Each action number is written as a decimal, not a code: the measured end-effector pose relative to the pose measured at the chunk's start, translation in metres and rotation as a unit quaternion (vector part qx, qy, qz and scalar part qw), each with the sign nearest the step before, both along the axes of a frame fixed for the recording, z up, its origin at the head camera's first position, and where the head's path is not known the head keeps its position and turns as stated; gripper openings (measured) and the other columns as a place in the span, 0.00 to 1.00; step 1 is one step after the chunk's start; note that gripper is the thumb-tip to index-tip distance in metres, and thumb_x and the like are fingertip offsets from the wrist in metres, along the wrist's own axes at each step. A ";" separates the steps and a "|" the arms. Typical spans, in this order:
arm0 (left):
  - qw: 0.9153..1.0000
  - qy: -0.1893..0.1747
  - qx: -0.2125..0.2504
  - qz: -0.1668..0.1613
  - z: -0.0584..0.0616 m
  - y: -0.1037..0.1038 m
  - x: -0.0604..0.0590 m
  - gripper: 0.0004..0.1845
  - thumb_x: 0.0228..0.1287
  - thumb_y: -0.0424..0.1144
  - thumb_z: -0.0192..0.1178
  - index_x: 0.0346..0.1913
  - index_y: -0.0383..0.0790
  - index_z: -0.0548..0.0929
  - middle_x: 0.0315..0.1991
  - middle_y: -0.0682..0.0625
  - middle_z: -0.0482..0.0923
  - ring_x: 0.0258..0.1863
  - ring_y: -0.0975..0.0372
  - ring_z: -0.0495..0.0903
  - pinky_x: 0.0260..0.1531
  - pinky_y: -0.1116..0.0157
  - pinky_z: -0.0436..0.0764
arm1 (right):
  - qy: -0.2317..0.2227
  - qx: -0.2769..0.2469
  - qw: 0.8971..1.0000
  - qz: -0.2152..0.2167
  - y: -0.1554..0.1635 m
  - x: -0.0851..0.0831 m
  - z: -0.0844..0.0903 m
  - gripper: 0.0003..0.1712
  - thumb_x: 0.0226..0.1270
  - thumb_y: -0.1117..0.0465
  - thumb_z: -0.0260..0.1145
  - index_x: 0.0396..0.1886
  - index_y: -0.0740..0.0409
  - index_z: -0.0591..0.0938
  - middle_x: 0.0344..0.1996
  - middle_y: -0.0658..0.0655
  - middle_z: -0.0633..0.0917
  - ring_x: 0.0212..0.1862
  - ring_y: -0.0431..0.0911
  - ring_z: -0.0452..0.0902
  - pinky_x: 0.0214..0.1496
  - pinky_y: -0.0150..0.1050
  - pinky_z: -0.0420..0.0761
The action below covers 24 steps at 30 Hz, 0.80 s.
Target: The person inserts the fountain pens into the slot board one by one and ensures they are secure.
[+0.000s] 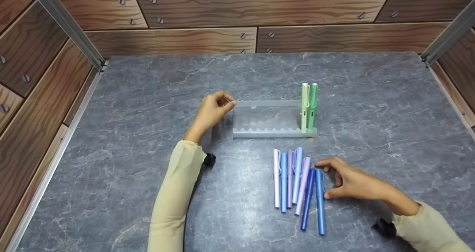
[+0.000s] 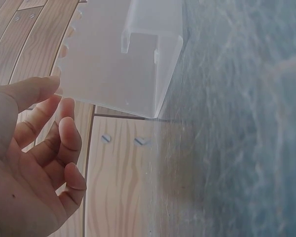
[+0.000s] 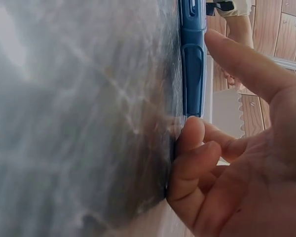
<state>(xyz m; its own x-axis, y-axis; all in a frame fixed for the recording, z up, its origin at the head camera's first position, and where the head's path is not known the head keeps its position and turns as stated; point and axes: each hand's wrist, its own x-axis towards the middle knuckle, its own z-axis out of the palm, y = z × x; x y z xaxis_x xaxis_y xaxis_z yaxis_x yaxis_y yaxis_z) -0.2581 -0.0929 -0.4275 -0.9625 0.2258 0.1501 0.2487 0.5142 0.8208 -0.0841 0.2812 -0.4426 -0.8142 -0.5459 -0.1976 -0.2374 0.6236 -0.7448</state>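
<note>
A clear acrylic pen rack stands mid-table with two green pens upright at its right end. My left hand is at the rack's upper left corner, fingers relaxed. In the left wrist view those fingers hang just beside the rack's end panel without gripping it. Several pens in white, blue and purple lie side by side in front of the rack. My right hand rests beside the rightmost blue pen, index tip and thumb against it. The right wrist view shows the index finger stretched over that pen.
The grey marble-patterned tabletop is boxed in by wood-patterned walls with screws at the back and both sides. Metal posts rise at the two back corners. Bare tabletop lies left of the rack and at the far right.
</note>
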 end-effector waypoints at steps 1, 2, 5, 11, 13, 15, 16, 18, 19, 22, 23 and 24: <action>1.000 0.000 0.000 0.000 0.000 0.000 0.000 0.07 0.63 0.40 0.64 0.38 0.39 0.85 0.27 0.51 0.77 0.27 0.63 0.72 0.30 0.70 0.70 | 0.002 0.004 1.000 0.001 0.000 0.000 0.000 0.43 0.51 0.52 0.76 0.64 0.62 0.68 0.46 0.60 0.70 0.31 0.35 0.67 0.31 0.29 0.71; 1.000 0.001 -0.001 0.000 0.000 0.000 0.000 0.07 0.63 0.40 0.64 0.38 0.39 0.85 0.27 0.51 0.77 0.27 0.63 0.72 0.30 0.70 0.70 | 0.004 0.008 1.000 0.001 0.000 0.000 0.000 0.42 0.51 0.52 0.76 0.63 0.62 0.68 0.46 0.60 0.70 0.31 0.35 0.66 0.31 0.29 0.71; 1.000 0.001 -0.003 -0.001 0.000 0.000 0.000 0.07 0.63 0.40 0.64 0.38 0.39 0.85 0.27 0.52 0.77 0.27 0.63 0.72 0.30 0.70 0.70 | 0.017 0.010 1.000 0.004 -0.001 0.001 0.000 0.41 0.51 0.52 0.76 0.62 0.60 0.69 0.46 0.59 0.70 0.31 0.34 0.66 0.30 0.29 0.70; 1.000 0.006 -0.007 -0.001 0.000 0.000 0.001 0.07 0.63 0.40 0.64 0.38 0.39 0.85 0.26 0.52 0.76 0.28 0.64 0.72 0.31 0.70 0.70 | 0.040 0.015 0.999 0.005 -0.003 0.003 -0.002 0.40 0.49 0.55 0.77 0.61 0.60 0.70 0.46 0.60 0.71 0.31 0.34 0.66 0.30 0.29 0.71; 1.000 0.006 -0.006 -0.001 0.000 0.000 0.001 0.07 0.63 0.40 0.64 0.38 0.39 0.85 0.26 0.52 0.76 0.27 0.64 0.71 0.31 0.70 0.70 | 0.035 0.021 0.999 0.001 -0.004 0.003 -0.001 0.40 0.49 0.56 0.77 0.61 0.59 0.70 0.47 0.60 0.71 0.31 0.34 0.66 0.30 0.30 0.71; 1.000 0.006 -0.005 -0.001 0.000 0.000 0.000 0.07 0.63 0.40 0.64 0.38 0.38 0.85 0.26 0.52 0.76 0.27 0.64 0.71 0.30 0.70 0.69 | 0.030 0.027 0.999 -0.002 -0.005 0.003 -0.001 0.39 0.49 0.56 0.76 0.61 0.58 0.70 0.47 0.60 0.71 0.31 0.35 0.65 0.31 0.30 0.71; 1.000 0.006 -0.004 -0.001 0.000 0.000 0.000 0.07 0.63 0.40 0.64 0.38 0.38 0.85 0.26 0.52 0.76 0.27 0.64 0.71 0.30 0.70 0.69 | 0.030 0.030 0.999 -0.003 -0.005 0.003 -0.001 0.39 0.49 0.56 0.76 0.61 0.58 0.70 0.48 0.60 0.71 0.31 0.35 0.66 0.31 0.30 0.71; 1.000 0.005 -0.004 -0.001 0.001 0.000 0.000 0.07 0.63 0.40 0.63 0.38 0.38 0.85 0.26 0.52 0.76 0.27 0.64 0.71 0.30 0.70 0.69 | 0.032 0.034 0.999 -0.002 -0.006 0.004 0.000 0.38 0.50 0.56 0.76 0.60 0.57 0.70 0.48 0.60 0.71 0.31 0.34 0.66 0.31 0.30 0.71; 1.000 0.005 -0.004 -0.001 0.000 0.000 0.000 0.07 0.63 0.40 0.63 0.38 0.38 0.85 0.26 0.52 0.76 0.28 0.64 0.71 0.31 0.70 0.69 | 0.033 0.036 0.999 -0.002 -0.006 0.004 0.000 0.38 0.50 0.57 0.76 0.60 0.57 0.70 0.48 0.60 0.71 0.31 0.34 0.65 0.31 0.30 0.71; 1.000 0.006 -0.003 -0.001 0.000 0.000 0.000 0.07 0.63 0.39 0.64 0.38 0.38 0.85 0.26 0.52 0.77 0.28 0.64 0.71 0.31 0.70 0.69 | 0.039 0.039 0.999 -0.001 -0.006 0.005 0.000 0.38 0.50 0.58 0.76 0.60 0.57 0.70 0.48 0.59 0.71 0.31 0.34 0.65 0.30 0.30 0.71; 1.000 0.007 -0.003 -0.001 0.000 0.000 0.000 0.07 0.63 0.39 0.64 0.38 0.38 0.85 0.26 0.52 0.77 0.28 0.64 0.71 0.31 0.70 0.69 | 0.041 0.040 0.998 -0.002 -0.007 0.005 0.000 0.37 0.50 0.58 0.76 0.60 0.57 0.70 0.48 0.59 0.71 0.31 0.34 0.65 0.30 0.30 0.71; 1.000 0.007 -0.003 -0.001 -0.001 0.000 0.000 0.07 0.63 0.39 0.64 0.38 0.38 0.85 0.26 0.52 0.77 0.28 0.64 0.71 0.31 0.70 0.69 | 0.042 0.043 0.998 -0.003 -0.007 0.006 0.000 0.37 0.50 0.58 0.76 0.60 0.57 0.70 0.47 0.59 0.71 0.31 0.34 0.65 0.30 0.30 0.71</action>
